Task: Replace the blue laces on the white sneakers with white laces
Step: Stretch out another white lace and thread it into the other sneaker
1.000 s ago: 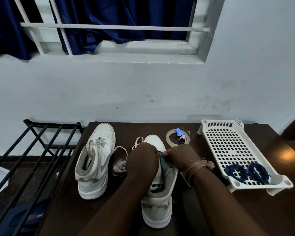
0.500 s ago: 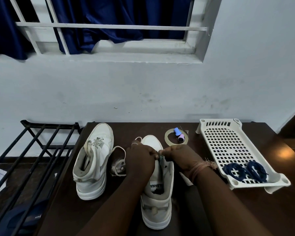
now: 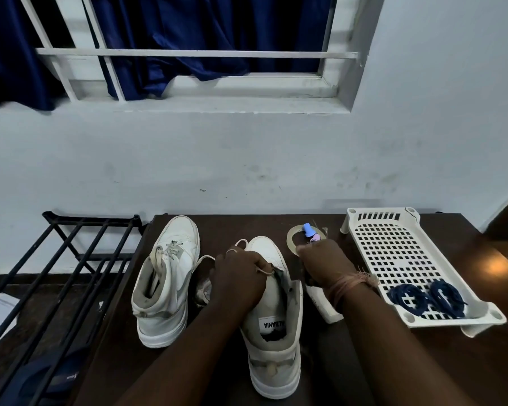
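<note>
Gripping: my left hand (image 3: pixel 238 278) pinches the white lace (image 3: pixel 264 271) over the near sneaker (image 3: pixel 273 326), desk (image 3: pixel 423 370) centre.
Right hand (image 3: pixel 324 266): curled at 3 o'clock of that shoe; hold unclear.
Other sneaker (image 3: pixel 167 276): laced, at 9 o'clock.
Blue laces (image 3: pixel 425 298): coiled in the tray (image 3: pixel 393 253), 3 o'clock.

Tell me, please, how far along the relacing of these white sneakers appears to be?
Done: both blue laces lie coiled in the white tray, and the left sneaker already wears a pale lace. In hand: the left hand grips a white lace at the right sneaker; the right hand has curled fingers beside it. Left: finishing that shoe's lacing.
</note>
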